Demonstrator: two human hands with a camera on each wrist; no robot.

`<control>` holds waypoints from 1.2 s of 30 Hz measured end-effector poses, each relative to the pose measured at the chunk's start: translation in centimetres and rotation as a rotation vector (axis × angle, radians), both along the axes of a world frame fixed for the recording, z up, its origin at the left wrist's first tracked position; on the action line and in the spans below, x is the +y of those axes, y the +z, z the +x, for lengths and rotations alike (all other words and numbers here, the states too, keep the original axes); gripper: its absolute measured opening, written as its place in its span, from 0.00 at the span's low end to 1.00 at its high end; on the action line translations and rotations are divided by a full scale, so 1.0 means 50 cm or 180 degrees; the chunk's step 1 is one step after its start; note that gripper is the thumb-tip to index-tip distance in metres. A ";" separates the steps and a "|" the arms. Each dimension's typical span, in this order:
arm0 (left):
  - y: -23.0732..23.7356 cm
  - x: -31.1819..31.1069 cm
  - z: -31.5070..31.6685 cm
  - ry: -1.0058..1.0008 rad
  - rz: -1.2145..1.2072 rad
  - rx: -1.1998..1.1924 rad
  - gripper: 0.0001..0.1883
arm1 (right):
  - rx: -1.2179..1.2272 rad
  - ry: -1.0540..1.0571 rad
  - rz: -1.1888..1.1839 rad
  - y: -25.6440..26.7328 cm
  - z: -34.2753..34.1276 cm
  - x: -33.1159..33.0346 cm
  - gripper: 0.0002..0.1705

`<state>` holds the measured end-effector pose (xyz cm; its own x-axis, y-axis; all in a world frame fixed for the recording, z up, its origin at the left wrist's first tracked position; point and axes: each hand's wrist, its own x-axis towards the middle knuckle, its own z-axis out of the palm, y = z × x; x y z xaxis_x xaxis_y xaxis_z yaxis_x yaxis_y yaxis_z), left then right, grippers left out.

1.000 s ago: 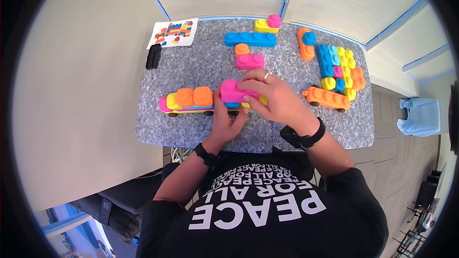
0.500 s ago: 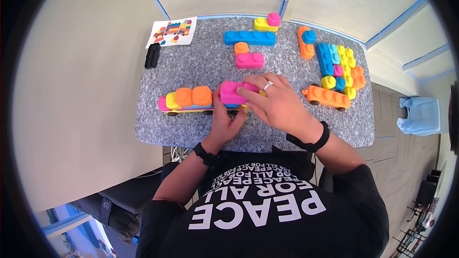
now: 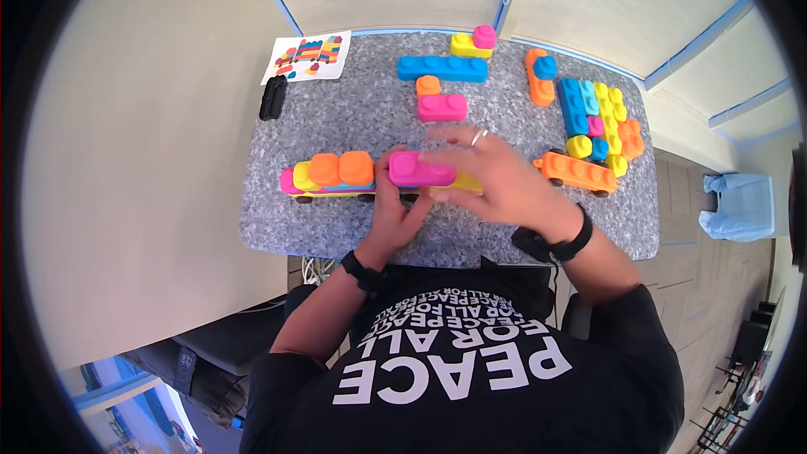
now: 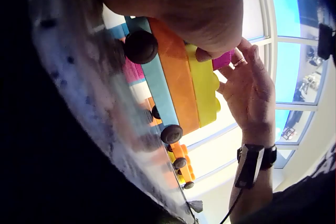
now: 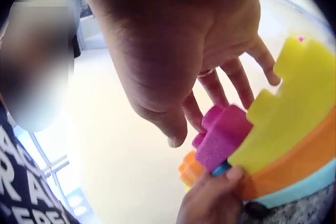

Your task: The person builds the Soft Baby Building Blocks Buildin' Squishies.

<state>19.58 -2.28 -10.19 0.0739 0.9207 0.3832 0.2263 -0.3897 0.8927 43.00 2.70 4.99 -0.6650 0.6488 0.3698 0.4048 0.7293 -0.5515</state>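
My left hand [image 3: 395, 214] grips the side of a stacked toy block wagon, thumb on the near side. In the left wrist view the wagon has a light blue wheeled base [image 4: 160, 95], an orange layer [image 4: 178, 90] and a yellow block [image 4: 202, 85] on top. A pink block [image 3: 420, 170] sits on the left end of the stack, over a bit of blue block [image 5: 221, 169]. My right hand [image 3: 508, 181], blurred, hovers over the right end with fingers extended around nothing. Left of my left hand stands another block wagon [image 3: 298, 187] topped with two orange blocks [image 3: 356, 168].
An orange wheeled base [image 3: 580, 172] stands at the right. Behind it lie grouped blocks, including a long blue one [image 3: 572, 105]. Farther back are a long blue block [image 3: 441, 69], a pink block [image 3: 442, 108], a picture sheet [image 3: 307, 57] and a black object [image 3: 272, 98].
My right hand was pressing and pinching the pink block; its fingers have come off it and the hand has shifted slightly right. The pink block now sits lower on the stack. My left hand stays put.
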 end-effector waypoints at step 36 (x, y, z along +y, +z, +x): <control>0.008 -0.002 0.007 0.0084 0.0017 -0.0066 0.42 | 0.1028 -0.0305 -0.0829 -0.036 0.121 0.070 0.10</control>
<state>19.92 -2.39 -9.80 0.0418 0.9202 0.3893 0.2181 -0.3886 0.8952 49.04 6.19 3.20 -0.4741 0.8013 0.3649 0.2402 0.5164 -0.8220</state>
